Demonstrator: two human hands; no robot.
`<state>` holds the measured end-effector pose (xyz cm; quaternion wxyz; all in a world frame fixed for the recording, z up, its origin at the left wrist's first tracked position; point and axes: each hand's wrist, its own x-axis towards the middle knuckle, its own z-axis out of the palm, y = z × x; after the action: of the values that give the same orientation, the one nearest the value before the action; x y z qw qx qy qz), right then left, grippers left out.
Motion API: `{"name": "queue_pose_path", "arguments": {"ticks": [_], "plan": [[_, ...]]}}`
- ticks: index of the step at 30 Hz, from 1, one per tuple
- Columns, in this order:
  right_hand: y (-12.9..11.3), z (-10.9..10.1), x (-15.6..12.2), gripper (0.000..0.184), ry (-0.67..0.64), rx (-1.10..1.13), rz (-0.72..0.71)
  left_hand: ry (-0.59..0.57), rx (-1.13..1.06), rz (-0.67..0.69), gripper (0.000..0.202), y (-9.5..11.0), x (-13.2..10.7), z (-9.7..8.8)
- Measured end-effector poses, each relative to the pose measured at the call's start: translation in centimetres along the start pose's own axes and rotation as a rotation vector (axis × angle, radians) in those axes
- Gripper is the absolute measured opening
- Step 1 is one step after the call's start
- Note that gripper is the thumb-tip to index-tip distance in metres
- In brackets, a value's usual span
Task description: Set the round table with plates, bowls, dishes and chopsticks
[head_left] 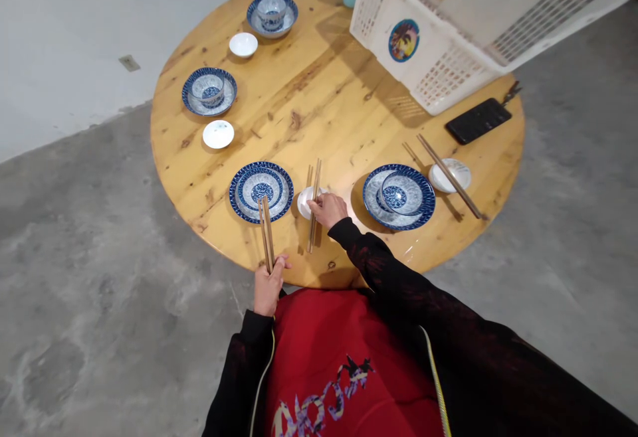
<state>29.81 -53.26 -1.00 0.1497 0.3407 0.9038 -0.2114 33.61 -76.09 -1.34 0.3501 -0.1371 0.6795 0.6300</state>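
Note:
My left hand [268,285] is closed around a bundle of wooden chopsticks [266,231] at the near edge of the round wooden table [323,98]; their tips reach over a blue patterned plate [261,190]. My right hand [327,210] pinches a pair of chopsticks [314,188] lying across a small white dish [305,202] between that plate and another blue plate with a bowl [399,196].
A further pair of chopsticks [449,175] rests on a white dish [457,172] at right. Two more blue plate-and-bowl sets [209,90] [272,11] with small white dishes [218,134] [243,44] stand on the far left. A white plastic crate [448,18] and a black phone [478,120] lie at the far right.

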Motion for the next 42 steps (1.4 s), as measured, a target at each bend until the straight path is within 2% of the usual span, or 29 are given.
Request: {"name": "queue_pose_path", "arguments": {"ticks": [20,25,30,36,42], "plan": [[-0.2,-0.2,0.0,0.038,-0.02,-0.011,-0.039,0.001,0.018,-0.008,0.055,0.0,0.1,0.1],[0.5,-0.4,-1.1,0.035,0.071,0.046,-0.022,-0.004,0.029,0.009,0.056,0.2,0.0,0.1],[1.3,-0.9,-2.1,0.032,0.162,0.142,-0.058,-0.076,0.044,0.022,0.058,0.9,-0.4,0.7],[1.3,-1.6,-1.1,0.029,0.084,0.169,-0.032,-0.104,0.055,0.034,0.055,1.0,-0.6,1.7],[1.7,-1.0,-0.5,0.027,0.023,0.265,-0.026,-0.054,0.071,0.027,0.046,0.0,0.3,2.1]]}}
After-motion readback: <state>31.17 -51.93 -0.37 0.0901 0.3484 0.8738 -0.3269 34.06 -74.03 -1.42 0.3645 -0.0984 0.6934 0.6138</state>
